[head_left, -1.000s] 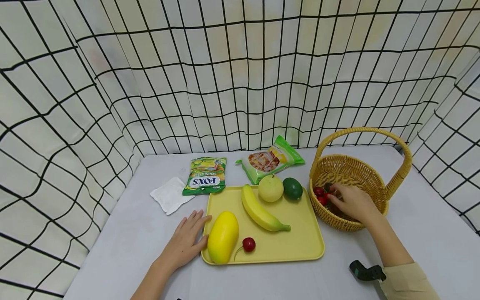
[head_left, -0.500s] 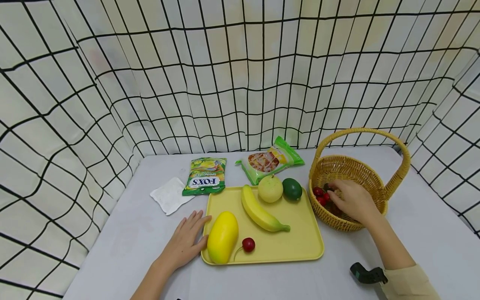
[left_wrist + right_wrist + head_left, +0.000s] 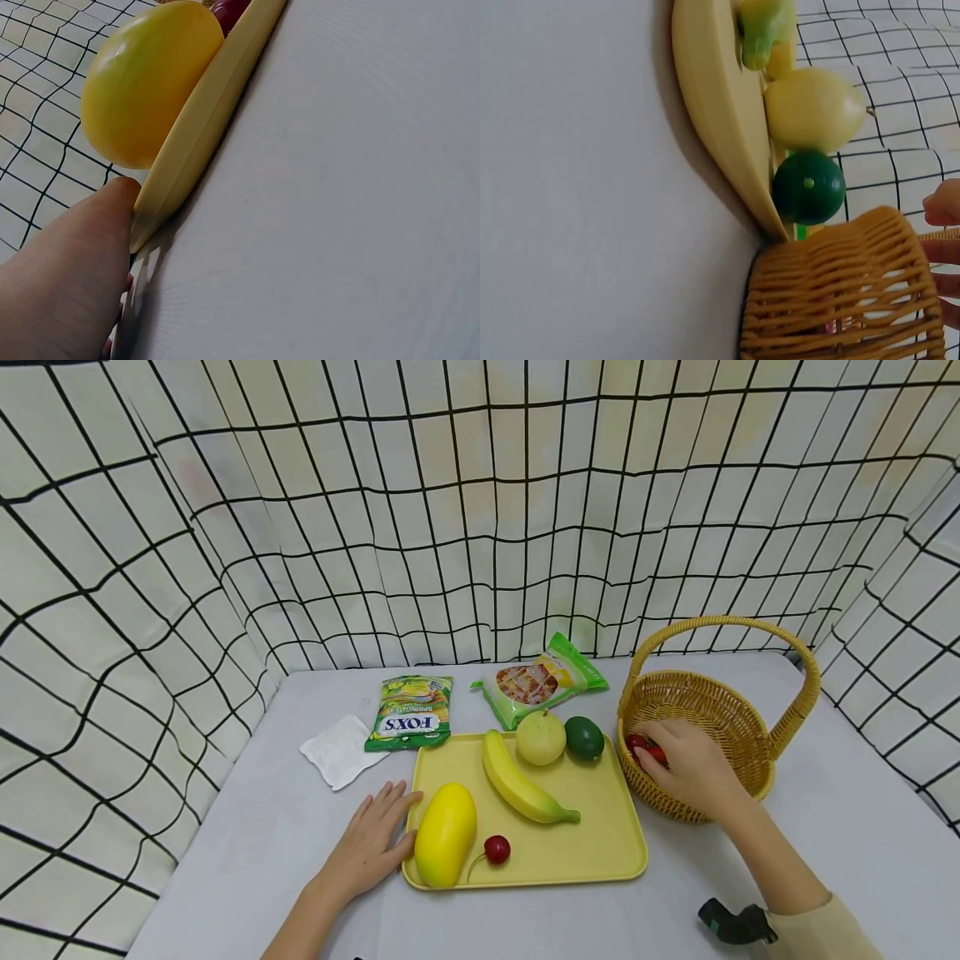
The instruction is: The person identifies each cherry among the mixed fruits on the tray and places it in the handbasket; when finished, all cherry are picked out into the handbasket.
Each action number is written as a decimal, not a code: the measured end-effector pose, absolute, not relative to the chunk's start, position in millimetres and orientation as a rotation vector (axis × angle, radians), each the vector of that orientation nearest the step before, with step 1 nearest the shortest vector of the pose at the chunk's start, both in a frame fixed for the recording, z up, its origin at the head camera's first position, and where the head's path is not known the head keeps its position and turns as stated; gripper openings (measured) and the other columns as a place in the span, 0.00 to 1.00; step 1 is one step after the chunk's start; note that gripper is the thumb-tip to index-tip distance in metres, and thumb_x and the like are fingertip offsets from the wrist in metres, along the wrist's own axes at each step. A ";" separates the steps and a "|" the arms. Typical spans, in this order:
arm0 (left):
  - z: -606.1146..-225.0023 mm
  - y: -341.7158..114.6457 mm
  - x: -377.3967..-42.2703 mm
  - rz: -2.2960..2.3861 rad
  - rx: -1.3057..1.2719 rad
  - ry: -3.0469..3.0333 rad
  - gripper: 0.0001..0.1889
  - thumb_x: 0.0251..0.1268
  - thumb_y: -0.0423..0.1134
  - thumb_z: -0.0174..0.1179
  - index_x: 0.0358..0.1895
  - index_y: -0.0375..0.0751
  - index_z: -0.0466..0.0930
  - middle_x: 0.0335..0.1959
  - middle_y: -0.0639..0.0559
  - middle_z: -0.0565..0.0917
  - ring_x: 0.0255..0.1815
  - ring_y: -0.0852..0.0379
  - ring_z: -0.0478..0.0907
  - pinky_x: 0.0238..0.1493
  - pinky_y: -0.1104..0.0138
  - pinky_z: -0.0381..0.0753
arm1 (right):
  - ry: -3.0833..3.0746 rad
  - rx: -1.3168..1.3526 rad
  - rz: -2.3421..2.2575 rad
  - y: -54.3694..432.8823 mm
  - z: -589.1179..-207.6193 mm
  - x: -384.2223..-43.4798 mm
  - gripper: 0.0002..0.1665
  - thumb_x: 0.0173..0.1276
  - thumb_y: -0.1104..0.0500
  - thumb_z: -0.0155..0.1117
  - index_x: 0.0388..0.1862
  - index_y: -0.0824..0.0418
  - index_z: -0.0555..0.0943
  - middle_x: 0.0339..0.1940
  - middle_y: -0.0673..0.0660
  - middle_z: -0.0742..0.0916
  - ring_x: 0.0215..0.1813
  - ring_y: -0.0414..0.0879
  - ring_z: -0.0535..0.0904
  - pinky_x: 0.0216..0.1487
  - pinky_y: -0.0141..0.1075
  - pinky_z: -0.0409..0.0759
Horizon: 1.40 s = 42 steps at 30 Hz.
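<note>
In the head view my left hand (image 3: 369, 843) lies with its fingers spread at the left edge of the yellow tray (image 3: 600, 860). Its thumb touches the rim beside a yellow mango (image 3: 446, 835); the left wrist view shows the thumb (image 3: 112, 206) on that rim. My right hand (image 3: 690, 768) reaches inside the wicker basket (image 3: 731, 718), its fingers over some red cherries (image 3: 637, 743) at the left wall. Whether the fingertips pinch one is hidden. In the right wrist view only parts of those fingers (image 3: 945, 255) show beyond the basket rim.
On the tray lie a banana (image 3: 528, 785), one cherry (image 3: 497, 849), a pale green round fruit (image 3: 541, 737) and a dark green avocado (image 3: 584, 738). Behind are a Fox's candy bag (image 3: 411, 714) and a green snack bag (image 3: 540, 681). A white packet (image 3: 341, 752) lies left; black-lined netting surrounds the table.
My right hand has shifted a little left and down inside the basket, now covering the dark item it was touching and part of the cherries. The left hand has stayed in place.
</note>
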<state>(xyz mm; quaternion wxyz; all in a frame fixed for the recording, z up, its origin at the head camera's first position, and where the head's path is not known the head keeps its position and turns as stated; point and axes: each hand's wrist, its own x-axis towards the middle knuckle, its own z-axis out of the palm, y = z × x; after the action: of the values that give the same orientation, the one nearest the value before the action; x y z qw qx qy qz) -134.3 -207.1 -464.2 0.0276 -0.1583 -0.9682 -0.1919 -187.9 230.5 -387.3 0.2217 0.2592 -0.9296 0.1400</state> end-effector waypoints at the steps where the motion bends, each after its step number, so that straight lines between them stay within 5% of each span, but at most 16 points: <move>1: -464.2 -207.1 -134.4 -0.594 -0.489 -2.988 0.27 0.62 0.50 0.54 0.65 0.51 0.64 0.69 0.45 0.59 0.71 0.46 0.50 0.68 0.48 0.44 | -2.559 0.729 0.391 228.6 -386.9 -187.0 0.16 0.57 0.58 0.66 0.45 0.60 0.78 0.37 0.57 0.84 0.39 0.52 0.79 0.36 0.46 0.80; 42: -463.1 -206.3 -134.6 -0.603 -0.480 -2.992 0.27 0.62 0.49 0.54 0.65 0.50 0.65 0.69 0.44 0.59 0.70 0.45 0.50 0.67 0.47 0.44 | -2.334 1.170 0.350 163.5 -402.3 -158.8 0.22 0.49 0.58 0.72 0.45 0.59 0.79 0.41 0.51 0.82 0.42 0.45 0.76 0.39 0.38 0.78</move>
<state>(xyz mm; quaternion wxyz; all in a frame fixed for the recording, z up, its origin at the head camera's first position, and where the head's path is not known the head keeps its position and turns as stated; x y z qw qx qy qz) -134.6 -206.3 -463.1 0.0259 -0.1552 -0.9681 -0.1952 -158.8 163.5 -402.3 0.2508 0.4299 -0.8578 0.1287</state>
